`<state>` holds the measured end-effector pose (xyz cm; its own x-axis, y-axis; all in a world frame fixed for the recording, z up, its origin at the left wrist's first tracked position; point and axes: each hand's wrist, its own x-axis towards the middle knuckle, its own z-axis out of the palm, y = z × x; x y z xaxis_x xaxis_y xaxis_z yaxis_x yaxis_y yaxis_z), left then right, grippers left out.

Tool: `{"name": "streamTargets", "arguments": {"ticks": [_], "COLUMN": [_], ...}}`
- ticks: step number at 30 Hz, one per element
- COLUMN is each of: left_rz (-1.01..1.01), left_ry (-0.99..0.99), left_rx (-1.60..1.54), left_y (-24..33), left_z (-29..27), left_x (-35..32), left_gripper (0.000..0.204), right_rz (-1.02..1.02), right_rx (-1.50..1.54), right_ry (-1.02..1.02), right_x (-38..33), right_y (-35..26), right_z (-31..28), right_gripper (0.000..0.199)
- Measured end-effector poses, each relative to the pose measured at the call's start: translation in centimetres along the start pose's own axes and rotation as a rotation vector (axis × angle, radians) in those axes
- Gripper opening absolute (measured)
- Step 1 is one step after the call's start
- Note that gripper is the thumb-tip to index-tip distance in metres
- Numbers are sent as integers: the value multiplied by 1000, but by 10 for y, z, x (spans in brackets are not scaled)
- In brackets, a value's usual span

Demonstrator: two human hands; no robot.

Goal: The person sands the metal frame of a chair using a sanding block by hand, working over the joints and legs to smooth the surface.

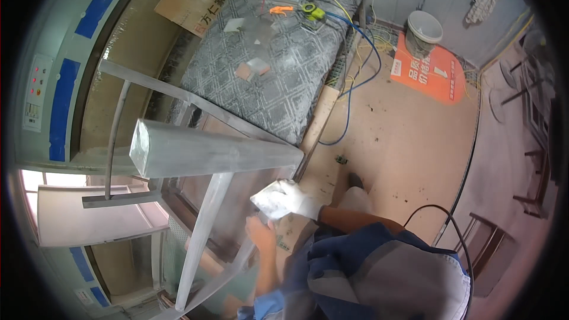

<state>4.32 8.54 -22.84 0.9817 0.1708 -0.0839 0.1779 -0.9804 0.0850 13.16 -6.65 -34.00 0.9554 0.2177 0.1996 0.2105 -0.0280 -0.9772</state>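
A white glove covers my right hand (pixel 299 200), which is closed on a pale, flat, roughly square pad (pixel 268 201). Just below the pad is my bare left hand (pixel 261 234), its fingers curled and its thumb close to the pad's lower edge. It lies beside a lower rail (pixel 240 259) of a whitish-grey furniture frame; what its fingers hold, if anything, is hidden. The frame's thick tapered beam (pixel 216 153) crosses in front of me, and a slanting leg (pixel 204 234) runs down from it.
Beyond the frame, a patterned grey cloth (pixel 255 83) bears an orange tool (pixel 281 10), a yellow-green tool (pixel 313 12) and scraps. A blue hose (pixel 349 98) trails onto the floor. A bucket (pixel 424 26) stands by an orange sheet (pixel 435 71). Dark furniture parts (pixel 536 184) lie far right.
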Motion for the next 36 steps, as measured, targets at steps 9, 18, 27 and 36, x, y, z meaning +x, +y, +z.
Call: {"name": "streamTargets", "arguments": {"ticks": [9, 18, 27, 36], "left_rz": [-39, -146, -718, -963], "left_ry": [183, 90, 272, 483], "left_rx": [183, -472, -1068, -964], "left_y": [13, 15, 71, 156], "left_z": [7, -16, -31, -11], "left_x": [78, 132, 89, -30], "left_gripper": [62, 53, 45, 32], "right_rz": [-10, 358, -189, 429], "right_rx": [18, -135, -255, -640], "right_ry": [-360, -357, -956, 40], "right_x": [119, 190, 229, 458], "right_y": [-37, -75, -53, 38], "right_z": [-65, -103, -169, -207], "right_gripper": [39, 34, 28, 50]}}
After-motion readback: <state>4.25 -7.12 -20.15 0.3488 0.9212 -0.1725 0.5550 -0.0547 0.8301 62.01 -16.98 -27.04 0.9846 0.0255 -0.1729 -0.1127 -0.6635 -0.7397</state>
